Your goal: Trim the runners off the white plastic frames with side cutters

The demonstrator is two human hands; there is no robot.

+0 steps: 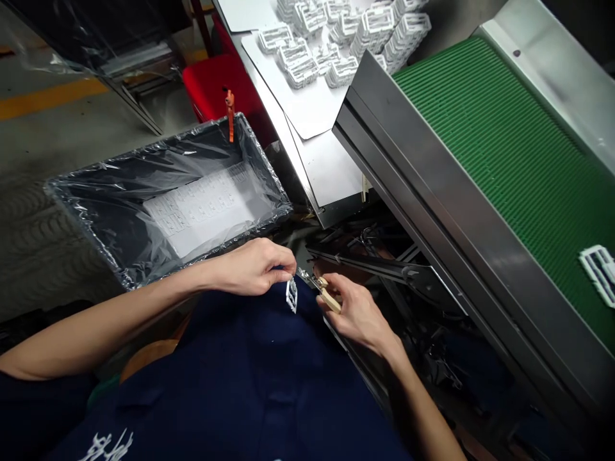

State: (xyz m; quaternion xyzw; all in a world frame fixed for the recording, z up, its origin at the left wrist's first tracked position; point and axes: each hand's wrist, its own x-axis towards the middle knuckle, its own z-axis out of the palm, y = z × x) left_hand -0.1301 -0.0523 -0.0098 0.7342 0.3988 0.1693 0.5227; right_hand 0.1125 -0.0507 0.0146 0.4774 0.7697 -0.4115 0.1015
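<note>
Between the thumb and fingers of my left hand [262, 266], a small white plastic frame [292, 294] hangs down in front of the dark blue shirt. Closed around the pale handles of a pair of nippers [330, 301] is my right hand [358, 314]. The metal jaws of the nippers point up and left, close to the fingers of my left hand. Whether the jaws touch the white frame I cannot tell.
At left stands a black crate [120, 269] lined with clear plastic, holding rows of white parts on a sheet. Stacked white frames [302, 64] cover the table's far end. A green conveyor belt [504, 141] carries another white frame [598, 272]. Behind the crate is a red stool [211, 80].
</note>
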